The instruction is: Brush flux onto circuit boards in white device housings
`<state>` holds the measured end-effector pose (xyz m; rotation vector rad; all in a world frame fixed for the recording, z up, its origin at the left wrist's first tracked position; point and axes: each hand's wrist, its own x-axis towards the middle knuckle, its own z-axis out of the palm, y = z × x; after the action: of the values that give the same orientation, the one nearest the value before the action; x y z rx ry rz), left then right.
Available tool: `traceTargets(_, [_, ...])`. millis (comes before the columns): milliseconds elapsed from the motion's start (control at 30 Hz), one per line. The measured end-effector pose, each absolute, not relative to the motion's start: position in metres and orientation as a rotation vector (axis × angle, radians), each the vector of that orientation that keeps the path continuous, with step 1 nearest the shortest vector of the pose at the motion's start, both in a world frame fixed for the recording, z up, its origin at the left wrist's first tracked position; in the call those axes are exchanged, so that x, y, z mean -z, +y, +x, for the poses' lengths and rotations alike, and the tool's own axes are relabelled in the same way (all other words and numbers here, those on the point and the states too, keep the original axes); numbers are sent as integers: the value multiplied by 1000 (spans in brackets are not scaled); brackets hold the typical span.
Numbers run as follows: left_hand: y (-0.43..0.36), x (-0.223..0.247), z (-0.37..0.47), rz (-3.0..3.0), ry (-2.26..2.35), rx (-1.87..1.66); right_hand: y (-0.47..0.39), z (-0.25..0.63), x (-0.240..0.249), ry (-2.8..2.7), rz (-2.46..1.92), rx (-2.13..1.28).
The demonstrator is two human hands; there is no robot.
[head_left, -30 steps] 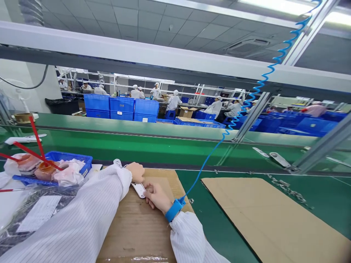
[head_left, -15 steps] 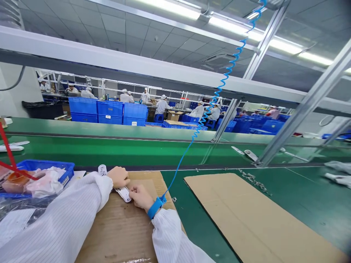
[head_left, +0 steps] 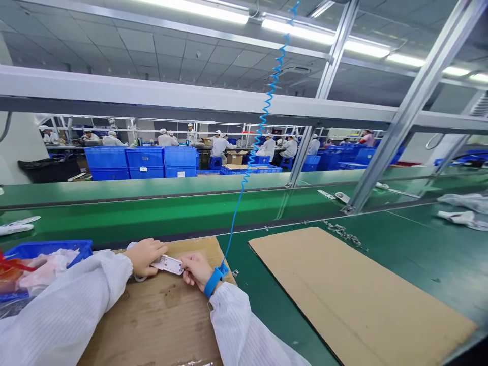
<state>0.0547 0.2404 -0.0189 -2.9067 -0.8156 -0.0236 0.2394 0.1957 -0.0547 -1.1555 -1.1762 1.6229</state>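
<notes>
A white elongated plastic part (head_left: 170, 265) lies nearly level between my two hands, above the near cardboard sheet (head_left: 163, 315). My left hand (head_left: 147, 256) grips its left end, with the fingers over it. At its right end, my right hand (head_left: 196, 269) pinches the tip between thumb and fingers. A blue strap (head_left: 214, 281) with a coiled blue cord circles my right wrist. Part of another white rounded piece (head_left: 139, 278) shows beneath my left hand.
A blue bin (head_left: 86, 250) of pinkish wrapped items stands at left. Another cardboard sheet (head_left: 354, 290) lies at right, small metal pieces (head_left: 345, 234) behind it. A metal post (head_left: 381, 147) rises beyond. White parts (head_left: 17, 226) rest on the green conveyor (head_left: 114, 218). Co-workers sit far back.
The white part has turned from a steep slant to nearly level. My left hand has shifted left and lower. The view has swung, moving the bin left and the blue cord left.
</notes>
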Motion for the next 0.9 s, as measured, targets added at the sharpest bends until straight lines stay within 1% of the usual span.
traceTargets(133, [254,22,44,-2808,-928,50,195,238,55,-1024,-1069,-1587])
traceTargets(200, [264,20,41,-2689,-1087,198,195,239,55,-954,-1045,-1565])
traceTargets(333, [286,8,33,-2295,-1538,636,196,242,56,-932,-1012,-1594])
traceTargets(433, [296,-1,25,-2195,-1688,772,198,242,59,-956,-999,-1619])
traceTargets(567, [288,-12,26,-2373,-1647,736,200,243,60,-971,-988,-1624])
traceTargets(667, [260,-29,49,-2543,-1560,733,200,243,57,-985,-976,-1616])
traceTargets(800, [185,-62,92,-2707,-1369,805,199,243,55,-1022,-977,-1597])
traceTargets(900, [119,-81,98,-2913,-973,662,201,242,56,-1065,-998,-1573])
